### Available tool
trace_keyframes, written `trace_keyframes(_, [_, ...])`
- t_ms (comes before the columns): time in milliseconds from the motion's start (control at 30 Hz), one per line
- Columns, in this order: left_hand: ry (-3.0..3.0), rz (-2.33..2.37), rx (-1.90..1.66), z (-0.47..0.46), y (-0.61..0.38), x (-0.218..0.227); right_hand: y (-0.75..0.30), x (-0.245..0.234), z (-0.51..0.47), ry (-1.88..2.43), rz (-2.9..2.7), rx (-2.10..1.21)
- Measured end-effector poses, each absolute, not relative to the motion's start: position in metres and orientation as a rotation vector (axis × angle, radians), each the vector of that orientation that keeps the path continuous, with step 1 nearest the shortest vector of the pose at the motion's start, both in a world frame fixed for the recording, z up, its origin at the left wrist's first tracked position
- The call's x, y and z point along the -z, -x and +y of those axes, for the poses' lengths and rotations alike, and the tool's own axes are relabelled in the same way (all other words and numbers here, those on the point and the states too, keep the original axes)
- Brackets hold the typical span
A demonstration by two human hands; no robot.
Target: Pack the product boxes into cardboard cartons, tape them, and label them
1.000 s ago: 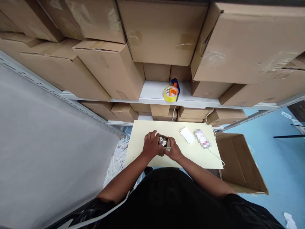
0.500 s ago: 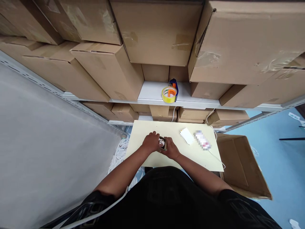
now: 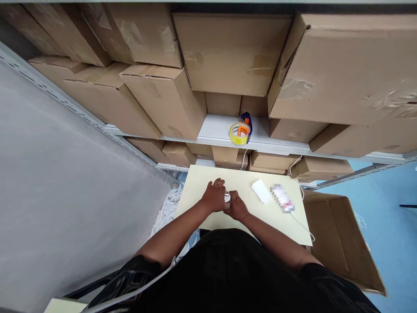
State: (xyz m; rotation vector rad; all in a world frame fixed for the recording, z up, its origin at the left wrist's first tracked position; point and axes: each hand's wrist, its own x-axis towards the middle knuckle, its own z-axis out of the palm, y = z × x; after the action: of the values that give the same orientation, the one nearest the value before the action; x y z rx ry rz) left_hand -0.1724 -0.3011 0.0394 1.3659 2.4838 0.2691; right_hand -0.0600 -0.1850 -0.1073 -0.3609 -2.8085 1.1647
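Note:
Both my hands meet over the middle of a small pale yellow table (image 3: 202, 187). My left hand (image 3: 215, 198) and my right hand (image 3: 237, 208) are closed together round a small shiny silver object (image 3: 227, 198), of which only a sliver shows between the fingers. I cannot make out what the object is. A white card (image 3: 261, 191) lies on the table to the right of my hands, with a blurred white item (image 3: 282, 198) beside it and a thin white cable (image 3: 302, 226) running off the table's right edge.
A yellow tape roll in a blue and orange dispenser (image 3: 240, 131) sits on a grey shelf (image 3: 218, 128) among stacked cardboard boxes (image 3: 228, 52). An open cardboard box (image 3: 339, 239) stands on the blue floor at the right. White strips (image 3: 164, 213) litter the floor at the left by a grey wall.
My hands have closed more tightly round the shiny object, so less of it and of its brown wrapping shows. The view has shifted slightly; nothing else on the table moved.

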Motion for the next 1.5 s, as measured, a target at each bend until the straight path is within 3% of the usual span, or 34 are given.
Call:
trace_keyframes(267, [-1.069,2.371,-1.11,-0.35,0.205,-0.102,0.063,0.077,-0.167,0.319,-2.792,-1.442])
trace_keyframes(467, [-0.775,1.928,-1.811,-0.362,0.235,-0.1,0.044,0.011,-0.14,0.325,-2.356,-1.83])
trace_keyframes(533, [-0.75,1.718,-1.955,-0.355,0.237,-0.098,0.05,-0.009,-0.145,0.362,-2.135,-2.093])
trace_keyframes(633, [-0.679,1.545,-2.022,-0.341,0.232,-0.095,0.062,-0.027,-0.16,0.406,-1.833,-2.617])
trace_keyframes(700, [-0.611,1.547,-2.045,-0.335,0.223,-0.091,0.066,-0.032,-0.169,0.45,-1.707,-2.767])
trace_keyframes(933, [-0.251,1.684,-2.017,-0.316,0.18,-0.072,0.052,-0.027,-0.18,0.593,-1.911,-2.108])
trace_keyframes(1133, [-0.209,1.486,-1.982,-0.302,0.183,-0.08,0.048,-0.033,-0.18,0.486,-1.621,-2.729])
trace_keyframes(1200, [-0.27,1.493,-1.948,-0.3,0.183,-0.082,0.047,-0.034,-0.181,0.498,-1.683,-2.678])
trace_keyframes(1333, [-0.288,1.704,-1.862,-0.3,0.174,-0.077,0.045,-0.032,-0.181,0.592,-1.897,-2.232])
trace_keyframes(1500, [-0.322,1.574,-1.89,-0.301,0.167,-0.074,0.041,-0.036,-0.184,0.558,-1.748,-2.608])
